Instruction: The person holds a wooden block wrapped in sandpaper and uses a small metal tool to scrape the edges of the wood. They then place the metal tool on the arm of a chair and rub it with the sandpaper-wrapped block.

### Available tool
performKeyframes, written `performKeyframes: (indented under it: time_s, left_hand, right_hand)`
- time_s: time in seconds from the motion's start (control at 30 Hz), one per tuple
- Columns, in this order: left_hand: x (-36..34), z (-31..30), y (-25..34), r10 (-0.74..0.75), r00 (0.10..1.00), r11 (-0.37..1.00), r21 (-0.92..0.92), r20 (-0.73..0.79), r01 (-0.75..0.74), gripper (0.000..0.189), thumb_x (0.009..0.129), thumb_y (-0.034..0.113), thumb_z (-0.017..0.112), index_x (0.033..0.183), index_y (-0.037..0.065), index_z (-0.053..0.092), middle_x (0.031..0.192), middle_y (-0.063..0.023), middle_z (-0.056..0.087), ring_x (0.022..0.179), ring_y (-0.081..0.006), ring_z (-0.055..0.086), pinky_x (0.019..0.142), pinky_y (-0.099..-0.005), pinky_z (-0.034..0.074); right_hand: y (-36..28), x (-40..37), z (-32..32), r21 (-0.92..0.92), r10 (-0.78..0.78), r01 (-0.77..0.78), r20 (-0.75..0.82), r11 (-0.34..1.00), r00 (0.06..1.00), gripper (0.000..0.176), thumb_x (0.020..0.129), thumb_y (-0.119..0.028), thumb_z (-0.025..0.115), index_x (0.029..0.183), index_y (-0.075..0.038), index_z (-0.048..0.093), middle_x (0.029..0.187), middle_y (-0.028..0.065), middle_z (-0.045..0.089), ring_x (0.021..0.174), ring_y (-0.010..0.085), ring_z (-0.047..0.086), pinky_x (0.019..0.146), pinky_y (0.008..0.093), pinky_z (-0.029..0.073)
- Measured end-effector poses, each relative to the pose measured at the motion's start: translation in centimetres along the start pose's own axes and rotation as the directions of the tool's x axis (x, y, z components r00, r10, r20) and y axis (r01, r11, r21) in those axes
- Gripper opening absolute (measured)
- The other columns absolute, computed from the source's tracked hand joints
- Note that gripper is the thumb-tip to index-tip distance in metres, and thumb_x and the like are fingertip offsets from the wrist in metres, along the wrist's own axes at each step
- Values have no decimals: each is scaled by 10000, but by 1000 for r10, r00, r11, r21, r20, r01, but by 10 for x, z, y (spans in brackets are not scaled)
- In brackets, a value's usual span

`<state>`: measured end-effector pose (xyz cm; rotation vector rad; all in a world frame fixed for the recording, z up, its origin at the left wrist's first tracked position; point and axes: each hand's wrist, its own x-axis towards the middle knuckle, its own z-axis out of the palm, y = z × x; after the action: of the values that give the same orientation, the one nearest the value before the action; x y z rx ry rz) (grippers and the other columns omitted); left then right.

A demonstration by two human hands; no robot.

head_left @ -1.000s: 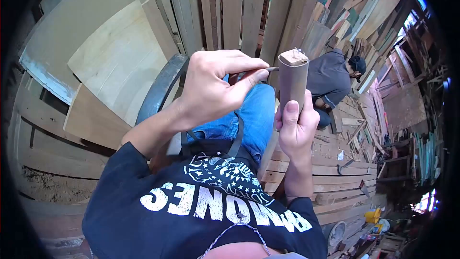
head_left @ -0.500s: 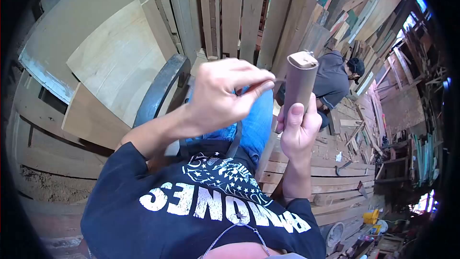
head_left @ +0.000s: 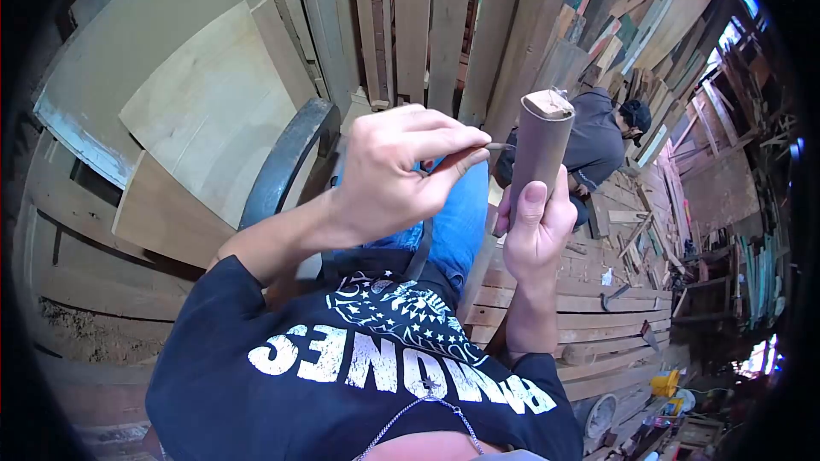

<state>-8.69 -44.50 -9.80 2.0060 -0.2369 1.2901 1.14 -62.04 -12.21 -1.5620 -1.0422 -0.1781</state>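
Note:
My right hand (head_left: 540, 222) is wrapped around the lower part of a brownish-grey roll (head_left: 541, 149), thumb pressed flat along its side. The roll stands nearly upright, and pale wood shows inside its top end, with a few fine wisps sticking up. To its left, my left hand (head_left: 406, 162) pinches a thin, pointed grey sliver (head_left: 501, 146) between thumb and fingertips. The sliver's tip points at the side of the roll, close to it in this view. What the sliver is, I cannot tell.
Plywood sheets (head_left: 213, 111) lean at the left by a dark curved armrest-like piece (head_left: 290, 158). Planks (head_left: 410, 26) stand ahead. Another person (head_left: 589, 137) crouches beyond the roll, among wood scraps. A hammer-like tool (head_left: 613, 297) lies on slats at right.
The roll and my right hand have shifted slightly right. More of the sliver now shows past my left fingertips; my left hand has hardly moved.

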Motion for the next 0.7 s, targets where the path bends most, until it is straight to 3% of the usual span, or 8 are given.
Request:
performKeyframes:
  time_s: [0.3, 0.47, 0.57, 0.7]
  left_hand:
    - [2, -3, -4, 88, 996, 987, 135, -21, -84, 184, 770, -24, 806, 945, 28, 783, 839, -90, 746, 663, -145, 655, 574, -264, 511]
    - [3, -5, -5, 91, 995, 984, 159, -44, -83, 223, 764, -21, 810, 977, 41, 785, 853, -95, 745, 676, -174, 668, 585, -282, 524]
    - [-2, 1, -5, 110, 994, 981, 163, -14, -106, 249, 741, -27, 812, 977, 44, 783, 858, -101, 746, 714, -215, 690, 623, -308, 539]
    - [2, -6, -5, 118, 993, 977, 182, -33, -110, 266, 727, -34, 815, 978, 48, 784, 861, -99, 749, 727, -208, 693, 629, -304, 532]
  right_hand:
    - [-1, 0, 2, -68, 23, -21, 31, 997, 999, 368, 1032, -339, 566, 1085, 24, 586, 657, 55, 614, 561, 133, 628, 533, 279, 481]
    - [4, -1, 5, -107, -29, 35, 56, 994, 998, 384, 1029, -340, 574, 1114, 35, 592, 759, 114, 669, 630, 173, 669, 593, 299, 511]
    - [-1, -1, 3, -82, 0, 3, 43, 997, 999, 387, 1030, -344, 573, 1112, 33, 592, 754, 110, 666, 627, 176, 666, 589, 297, 508]
    - [2, -1, 5, -134, -38, 45, 57, 990, 998, 391, 1031, -349, 571, 1108, 34, 591, 736, 96, 651, 611, 165, 654, 581, 290, 504]
